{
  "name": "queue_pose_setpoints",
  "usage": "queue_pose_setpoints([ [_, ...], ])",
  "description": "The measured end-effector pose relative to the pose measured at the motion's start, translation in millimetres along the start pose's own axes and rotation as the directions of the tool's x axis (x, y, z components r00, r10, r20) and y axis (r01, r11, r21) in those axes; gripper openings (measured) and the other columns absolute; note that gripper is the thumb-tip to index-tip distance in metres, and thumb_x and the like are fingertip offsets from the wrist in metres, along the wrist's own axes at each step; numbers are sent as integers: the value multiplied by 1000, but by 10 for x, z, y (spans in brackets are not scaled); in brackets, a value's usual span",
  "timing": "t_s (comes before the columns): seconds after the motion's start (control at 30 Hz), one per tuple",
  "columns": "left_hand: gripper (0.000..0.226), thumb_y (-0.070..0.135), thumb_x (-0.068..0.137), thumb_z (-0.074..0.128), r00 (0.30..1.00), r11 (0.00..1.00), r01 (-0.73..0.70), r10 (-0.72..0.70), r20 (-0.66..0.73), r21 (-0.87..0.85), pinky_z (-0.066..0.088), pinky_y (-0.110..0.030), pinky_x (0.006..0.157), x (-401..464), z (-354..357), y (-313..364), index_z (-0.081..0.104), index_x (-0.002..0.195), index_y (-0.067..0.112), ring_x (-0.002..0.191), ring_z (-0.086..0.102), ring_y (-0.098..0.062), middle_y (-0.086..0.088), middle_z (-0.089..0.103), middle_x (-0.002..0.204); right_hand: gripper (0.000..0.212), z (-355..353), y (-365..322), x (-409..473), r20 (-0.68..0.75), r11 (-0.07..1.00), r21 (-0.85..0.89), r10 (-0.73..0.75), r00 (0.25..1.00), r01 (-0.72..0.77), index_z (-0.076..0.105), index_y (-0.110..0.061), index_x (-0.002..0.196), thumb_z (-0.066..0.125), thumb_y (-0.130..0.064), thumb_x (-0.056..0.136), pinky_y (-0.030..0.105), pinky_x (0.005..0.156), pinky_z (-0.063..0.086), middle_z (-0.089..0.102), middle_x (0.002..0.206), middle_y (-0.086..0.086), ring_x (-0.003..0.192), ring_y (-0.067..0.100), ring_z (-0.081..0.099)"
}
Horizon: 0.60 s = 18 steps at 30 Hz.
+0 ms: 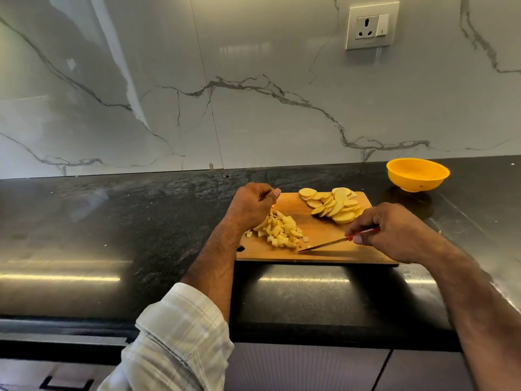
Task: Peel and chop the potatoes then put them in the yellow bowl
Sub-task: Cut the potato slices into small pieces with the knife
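Nearest the camera, a rolled plaid sleeve [180,337] is seen on the left forearm. Behind it, a dark glossy tabletop [112,227] is backed by a white marble-look wall [253,103] w/ a socket plate [372,25] at upper right. A wooden chopping board [315,256] is laid on the tabletop, near its front edge. A yellow bowl [417,174] is set on the tabletop beyond the board's right corner, apart from it; nothing is visible in it. The left hand [251,206] is held at the board's left side, fingers curled under against the diced potato pile [282,231]; whether any pieces are grasped in that grip can't be told. The right hand [394,232] is clenched on a red-handled knife [327,244], blade tip resting on the board just right of the dice. Potato slices [335,205] are heaped at the board's far right, approx. between knife and bowl.
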<state>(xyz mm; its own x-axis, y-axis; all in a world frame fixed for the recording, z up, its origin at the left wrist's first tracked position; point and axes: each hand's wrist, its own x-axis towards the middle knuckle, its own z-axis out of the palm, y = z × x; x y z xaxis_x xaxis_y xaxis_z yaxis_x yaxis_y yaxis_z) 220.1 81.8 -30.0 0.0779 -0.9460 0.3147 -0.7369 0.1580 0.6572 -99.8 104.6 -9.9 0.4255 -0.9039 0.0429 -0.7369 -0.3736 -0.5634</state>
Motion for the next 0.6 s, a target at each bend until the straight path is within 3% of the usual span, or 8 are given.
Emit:
queue_pose_setpoints([
  [0.3, 32, 46, 107, 57, 1000, 1000, -19, 19, 15, -18, 62, -44, 87, 49, -12, -54, 77, 109, 21, 91, 71, -14, 4, 76, 95, 21, 160, -199, 254, -46, 999, -13, 52, 998, -53, 81, -40, 97, 83, -22, 87, 27, 90, 49, 73, 104, -18, 103, 6, 62],
  [0.6, 33, 50, 106, 55, 999, 1000, -3, 3, 44, 2, 62, -46, 88, 87, -26, -80, 76, 110, 25, 92, 69, -13, 6, 74, 95, 21, 93, -453, 473, -85, 994, -110, 0, 996, -10, 80, -35, 107, 80, -22, 90, 32, 98, 48, 72, 119, -10, 114, 12, 59],
])
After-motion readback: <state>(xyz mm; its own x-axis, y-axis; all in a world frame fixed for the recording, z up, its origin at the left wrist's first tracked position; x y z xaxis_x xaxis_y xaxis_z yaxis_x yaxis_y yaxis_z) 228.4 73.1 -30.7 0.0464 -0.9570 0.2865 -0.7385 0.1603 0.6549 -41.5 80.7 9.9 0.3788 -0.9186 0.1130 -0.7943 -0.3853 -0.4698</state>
